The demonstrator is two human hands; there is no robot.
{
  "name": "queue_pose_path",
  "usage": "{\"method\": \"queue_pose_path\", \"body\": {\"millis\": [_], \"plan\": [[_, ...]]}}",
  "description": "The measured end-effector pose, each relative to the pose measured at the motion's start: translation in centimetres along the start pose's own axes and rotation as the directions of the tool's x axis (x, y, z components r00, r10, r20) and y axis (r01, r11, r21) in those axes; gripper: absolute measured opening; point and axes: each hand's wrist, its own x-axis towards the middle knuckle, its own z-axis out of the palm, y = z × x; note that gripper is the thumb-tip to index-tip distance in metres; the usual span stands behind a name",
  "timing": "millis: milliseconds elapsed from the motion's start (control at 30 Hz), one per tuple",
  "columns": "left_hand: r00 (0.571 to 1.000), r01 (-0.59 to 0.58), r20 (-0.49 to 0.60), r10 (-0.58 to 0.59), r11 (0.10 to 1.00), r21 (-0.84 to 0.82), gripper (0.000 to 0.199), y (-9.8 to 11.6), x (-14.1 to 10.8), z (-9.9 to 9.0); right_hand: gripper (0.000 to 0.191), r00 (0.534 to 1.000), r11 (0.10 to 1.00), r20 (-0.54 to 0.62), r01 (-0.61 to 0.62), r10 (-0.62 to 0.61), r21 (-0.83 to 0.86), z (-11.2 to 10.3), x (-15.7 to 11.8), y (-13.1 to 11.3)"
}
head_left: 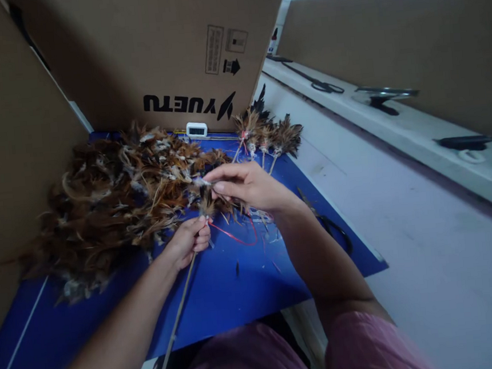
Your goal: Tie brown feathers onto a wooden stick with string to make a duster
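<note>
My left hand is closed around the top of a thin stick, where a small tuft of feathers stands up. A red string trails from that spot to the right. Just above, my right hand reaches to the edge of the big brown feather pile, thumb and index finger close together. Whatever lies between those fingertips is too small to make out. The pile spreads over the left part of the blue mat.
Bundled feathers on sticks lie at the mat's back right. A small white display stands by the cardboard box. Dark-handled scissors rest near the mat's right edge. More scissors lie on a white ledge.
</note>
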Motion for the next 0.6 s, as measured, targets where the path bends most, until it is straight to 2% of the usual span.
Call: {"method": "queue_pose_path", "body": {"millis": [67,167,367,600], "plan": [[1.000,0.008,0.008,-0.007,1.000,-0.008,0.025,0.0,0.0,0.0,0.018,1.000,0.989,0.016,-0.006,0.008,-0.147,-0.5,-1.6,0.4],[1.000,0.015,0.000,-0.015,1.000,-0.001,0.023,0.0,0.1,0.1,0.016,0.998,0.963,0.056,-0.015,0.032,-0.271,-0.3,-3.2,1.7],[0.999,0.035,-0.005,-0.035,0.999,0.032,0.024,-0.1,-0.1,0.5,0.018,0.988,0.878,0.157,0.071,0.005,-0.473,1.3,-4.0,4.7],[0.996,0.091,0.007,-0.091,0.994,0.061,0.022,0.0,-0.3,0.7,0.019,0.987,0.859,0.161,0.085,-0.003,-0.504,1.1,-3.9,5.6]]}}
